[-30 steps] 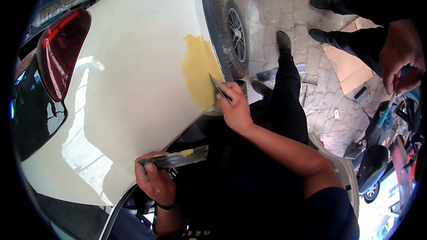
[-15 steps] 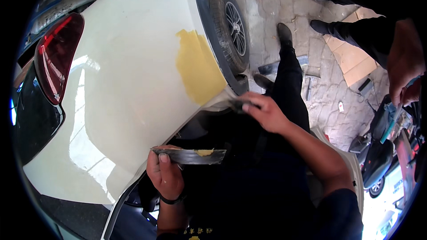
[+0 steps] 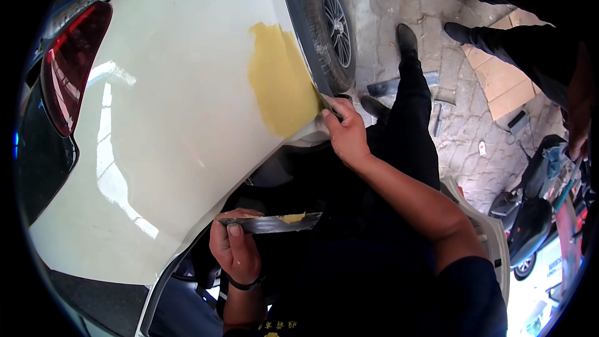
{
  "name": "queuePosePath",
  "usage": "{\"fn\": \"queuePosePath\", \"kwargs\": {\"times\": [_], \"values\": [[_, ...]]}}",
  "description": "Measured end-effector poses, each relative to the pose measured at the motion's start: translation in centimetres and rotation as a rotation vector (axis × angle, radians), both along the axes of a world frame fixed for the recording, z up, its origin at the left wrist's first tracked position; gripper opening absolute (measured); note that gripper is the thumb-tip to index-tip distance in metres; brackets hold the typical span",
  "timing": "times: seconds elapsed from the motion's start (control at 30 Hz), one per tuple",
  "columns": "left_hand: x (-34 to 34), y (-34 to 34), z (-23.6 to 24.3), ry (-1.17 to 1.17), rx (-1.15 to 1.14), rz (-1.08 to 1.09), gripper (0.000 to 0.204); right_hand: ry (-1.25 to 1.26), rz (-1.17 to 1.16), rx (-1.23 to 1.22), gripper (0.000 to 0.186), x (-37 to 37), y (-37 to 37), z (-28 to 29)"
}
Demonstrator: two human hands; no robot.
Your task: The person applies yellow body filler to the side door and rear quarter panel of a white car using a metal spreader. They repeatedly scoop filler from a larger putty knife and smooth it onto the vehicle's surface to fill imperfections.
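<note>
A white car body panel [image 3: 181, 125] fills the left half of the head view, with a patch of yellow filler [image 3: 281, 78] near its right edge. My right hand [image 3: 346, 131] grips a thin spreader [image 3: 322, 104] against the lower right edge of that patch, by the dark trim. Lower down, over my dark clothing, my left hand [image 3: 234, 249] grips a flat metal plate [image 3: 271, 225] with a dab of yellow filler [image 3: 291, 218] on it.
A tail light [image 3: 68, 65] is at left and a wheel [image 3: 337, 28] beyond the panel. A co-worker's legs [image 3: 499, 50] and hand [image 3: 579, 137] are at right, near cardboard [image 3: 496, 93], a metal strip [image 3: 405, 79] on the paving [image 3: 474, 150] and a motorbike [image 3: 524, 231].
My right hand and spreader moved from on the patch down to below it, then back up onto its lower right edge. My left hand and plate shifted right. The co-worker's hand moved right and down.
</note>
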State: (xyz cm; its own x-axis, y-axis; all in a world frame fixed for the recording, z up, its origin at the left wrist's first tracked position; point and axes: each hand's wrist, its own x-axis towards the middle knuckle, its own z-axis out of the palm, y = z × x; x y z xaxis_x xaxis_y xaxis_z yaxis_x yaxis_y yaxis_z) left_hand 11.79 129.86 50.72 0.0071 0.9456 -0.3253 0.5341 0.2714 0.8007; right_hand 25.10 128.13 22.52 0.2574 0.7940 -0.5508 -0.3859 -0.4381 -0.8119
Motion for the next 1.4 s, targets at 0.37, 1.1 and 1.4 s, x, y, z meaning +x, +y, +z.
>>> {"fn": "queuePosePath", "kwargs": {"times": [0.37,1.1,1.4], "values": [[-0.1,-0.1,-0.2,0.188,-0.095,0.021,0.029,0.02,0.195,0.24,0.036,3.0,-2.8,8.8],[-0.6,-1.3,-2.1,0.209,-0.077,0.061,0.027,0.099,0.091,-0.049,0.025,3.4,-3.7,-0.2],[1.0,-1.3,-3.2,0.198,-0.076,-0.03,0.03,0.949,-0.231,-0.105,0.03,7.9,-3.9,10.9]]}}
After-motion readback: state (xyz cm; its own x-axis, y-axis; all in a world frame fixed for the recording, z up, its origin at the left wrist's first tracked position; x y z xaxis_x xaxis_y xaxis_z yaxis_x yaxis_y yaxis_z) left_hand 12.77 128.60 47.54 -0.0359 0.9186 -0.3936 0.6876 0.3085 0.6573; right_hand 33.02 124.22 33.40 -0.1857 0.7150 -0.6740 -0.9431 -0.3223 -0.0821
